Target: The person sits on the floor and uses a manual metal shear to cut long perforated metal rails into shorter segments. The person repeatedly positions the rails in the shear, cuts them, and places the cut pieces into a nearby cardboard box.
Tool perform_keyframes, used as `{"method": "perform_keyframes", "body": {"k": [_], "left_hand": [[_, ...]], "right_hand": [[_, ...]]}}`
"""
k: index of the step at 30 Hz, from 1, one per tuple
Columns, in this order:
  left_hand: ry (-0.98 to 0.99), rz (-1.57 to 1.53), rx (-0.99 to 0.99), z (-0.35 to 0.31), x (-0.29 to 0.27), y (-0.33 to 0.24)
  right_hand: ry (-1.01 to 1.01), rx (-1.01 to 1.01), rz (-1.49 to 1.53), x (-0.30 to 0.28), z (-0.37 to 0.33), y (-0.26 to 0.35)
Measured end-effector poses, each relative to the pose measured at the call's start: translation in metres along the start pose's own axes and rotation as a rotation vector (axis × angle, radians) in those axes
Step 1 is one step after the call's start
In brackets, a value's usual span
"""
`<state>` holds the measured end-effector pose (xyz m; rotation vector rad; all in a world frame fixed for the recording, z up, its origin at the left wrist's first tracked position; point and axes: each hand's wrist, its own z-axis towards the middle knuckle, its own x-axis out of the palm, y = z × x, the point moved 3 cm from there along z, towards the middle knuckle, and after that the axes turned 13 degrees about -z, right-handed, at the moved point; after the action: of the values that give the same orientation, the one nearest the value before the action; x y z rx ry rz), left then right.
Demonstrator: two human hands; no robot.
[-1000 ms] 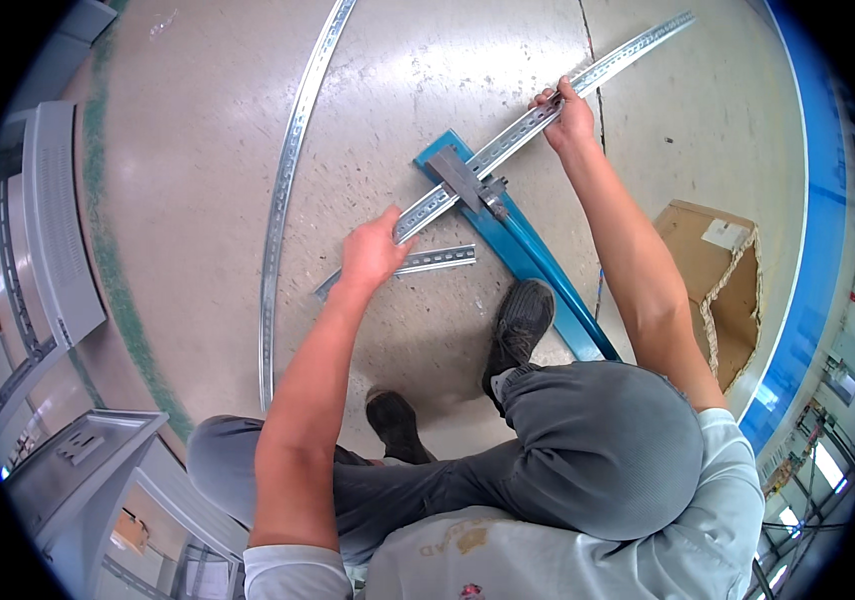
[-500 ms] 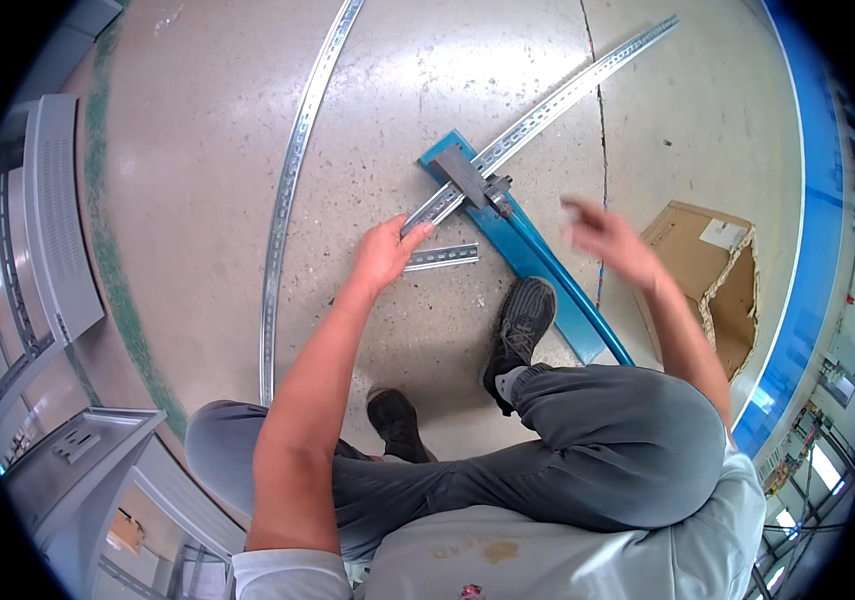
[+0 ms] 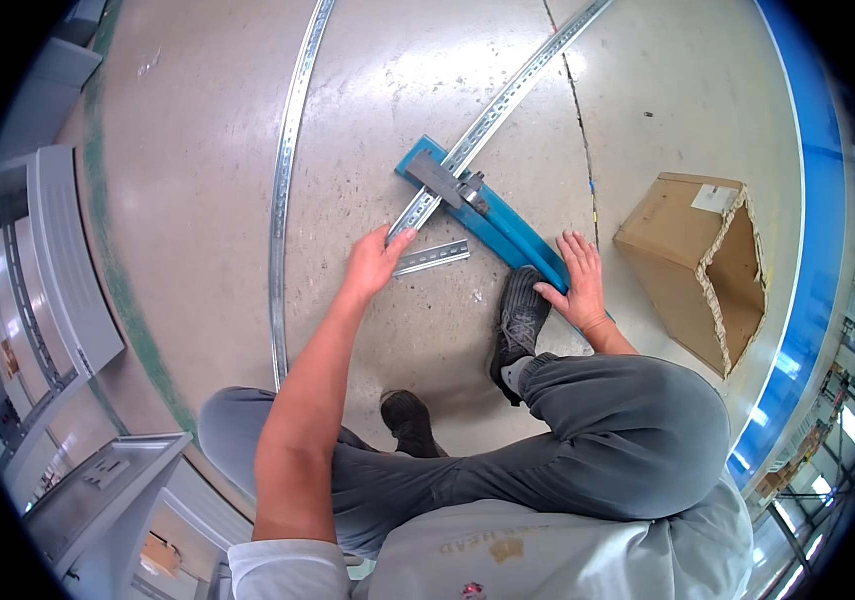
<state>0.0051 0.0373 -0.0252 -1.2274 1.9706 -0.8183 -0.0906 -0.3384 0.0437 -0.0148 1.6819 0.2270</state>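
My left hand [image 3: 378,262] is closed round the near end of a long slotted metal DIN rail [image 3: 493,122]. The rail passes through the dark grey head [image 3: 435,178] of a blue hand-lever rail cutter [image 3: 493,232] on the floor and runs on beyond it. On the cutter's lever lies my right hand [image 3: 580,280], palm down, with its fingers stretched out. It covers the lever's near end. A short slotted rail piece [image 3: 436,256] rests on the floor just right of my left hand.
Another long rail [image 3: 281,200] lies on the floor at left. My shoe [image 3: 520,318] is against the cutter's near part. An open cardboard box [image 3: 663,260] stands to the right. Grey metal cabinets [image 3: 73,260] line the left side.
My right hand has come down from the air onto the cutter's lever, which now sits closer over its base. My left hand still grips the rail. The view has shifted slightly.
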Motion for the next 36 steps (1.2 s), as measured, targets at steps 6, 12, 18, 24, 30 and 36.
{"method": "perform_keyframes", "body": {"k": [6, 12, 18, 24, 30, 36], "left_hand": [[0.02, -0.037, -0.074, 0.0, 0.003, -0.001], [0.018, -0.028, -0.09, -0.006, -0.002, 0.005], [0.008, -0.088, -0.03, -0.008, 0.004, -0.007], [-0.009, -0.02, -0.021, -0.01, 0.0, -0.01], [-0.022, 0.038, -0.045, -0.014, -0.003, -0.017], [-0.04, 0.023, -0.025, -0.01, 0.005, -0.01]], "right_hand": [[-0.024, -0.01, 0.029, 0.011, -0.004, -0.011], [0.0, 0.012, 0.016, 0.028, 0.008, -0.002], [-0.04, 0.049, 0.034, 0.014, 0.003, -0.008], [0.56, 0.289, 0.225, -0.058, -0.063, -0.027], [0.749, 0.451, 0.657, -0.247, -0.08, -0.011], [0.417, -0.375, 1.44, -0.377, 0.035, 0.045]]}}
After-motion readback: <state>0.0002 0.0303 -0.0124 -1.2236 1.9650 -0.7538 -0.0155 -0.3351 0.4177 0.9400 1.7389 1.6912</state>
